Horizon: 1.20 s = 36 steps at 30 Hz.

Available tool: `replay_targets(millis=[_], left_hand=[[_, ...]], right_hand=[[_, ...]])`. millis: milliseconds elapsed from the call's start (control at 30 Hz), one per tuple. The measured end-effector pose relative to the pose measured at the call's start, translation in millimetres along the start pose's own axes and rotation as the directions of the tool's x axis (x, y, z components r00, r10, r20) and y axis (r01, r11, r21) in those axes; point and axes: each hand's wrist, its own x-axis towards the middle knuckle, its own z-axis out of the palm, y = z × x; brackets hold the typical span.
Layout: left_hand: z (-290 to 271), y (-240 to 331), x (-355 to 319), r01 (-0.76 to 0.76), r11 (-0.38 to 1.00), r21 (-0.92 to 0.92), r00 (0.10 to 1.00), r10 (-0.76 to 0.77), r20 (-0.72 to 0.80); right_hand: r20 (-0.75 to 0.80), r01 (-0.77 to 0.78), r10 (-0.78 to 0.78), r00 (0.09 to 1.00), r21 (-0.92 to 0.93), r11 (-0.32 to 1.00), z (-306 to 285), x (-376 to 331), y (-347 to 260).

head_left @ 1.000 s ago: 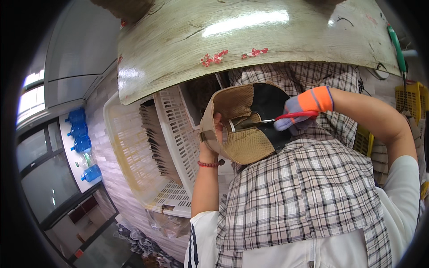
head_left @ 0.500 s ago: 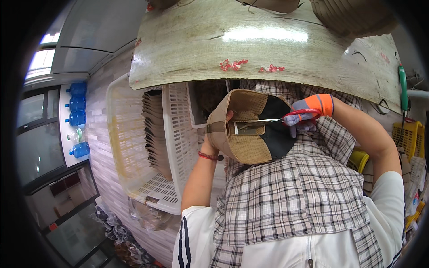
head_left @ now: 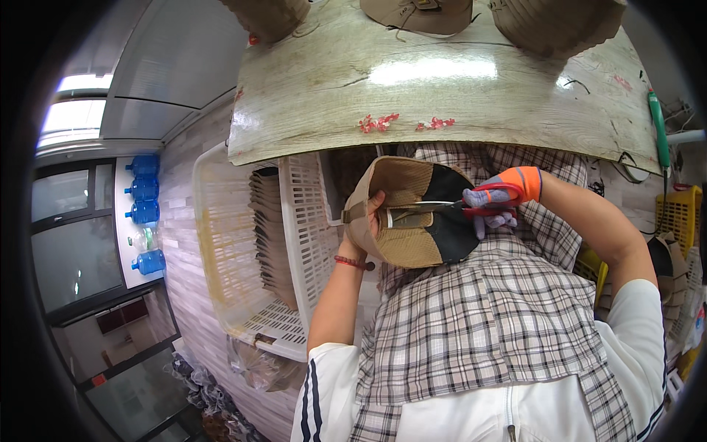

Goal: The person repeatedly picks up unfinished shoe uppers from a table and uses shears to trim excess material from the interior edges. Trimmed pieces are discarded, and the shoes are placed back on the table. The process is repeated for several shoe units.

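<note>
A tan cap (head_left: 406,252) with a mesh lining and a black front panel is held over my lap, its inside turned up. My left hand (head_left: 355,246) grips its left side, thumb inside the rim and the other fingers hidden behind the fabric. On my right hand (head_left: 495,199) is a grey and orange glove, and its fingers are closed round the red handles of a pair of scissors (head_left: 440,204). The blades point left into the cap, near a small pale label (head_left: 389,219). Whether they touch thread or cloth I cannot tell.
The wood-patterned table (head_left: 317,110) edge lies just beyond the cap. More tan caps (head_left: 556,26) stand on its far side. A white basket (head_left: 300,221) at left stands by a row of stacked caps (head_left: 271,228). A green-handled tool (head_left: 658,129) hangs at right.
The view has shifted slightly, bringing more of the caps on the table into sight. My left thumb shows more inside the rim. Both hands keep their hold on the cap and the scissors.
</note>
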Motion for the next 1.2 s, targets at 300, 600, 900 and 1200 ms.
replay_targets(millis=[300, 600, 900, 1200], left_hand=[[12.7, 7.2, -5.1, 0.011, 1.000, -0.008, 0.999, -0.011, 0.053], [46.5, 12.2, -25.7, 0.045, 0.997, -0.057, 0.999, -0.044, 0.022], [42.3, 5.4, -29.0, -0.016, 0.999, 0.033, 1.000, 0.017, -0.025], [32.7, 7.0, -44.1, -0.173, 0.699, 0.694, 0.955, 0.291, -0.055]], right_hand=[[-0.402, -0.174, -0.078, 0.912, -0.552, 0.815, 8.8, -5.8, -7.0], [-0.548, -0.461, -0.759, 0.351, -0.807, 0.369, 48.8, -4.5, -14.5], [-0.669, -0.579, -0.662, 0.338, -0.702, 0.414, 38.4, 1.0, 17.0], [-0.657, -0.458, -0.700, 0.281, -0.732, 0.504, 46.9, 1.4, 16.4]])
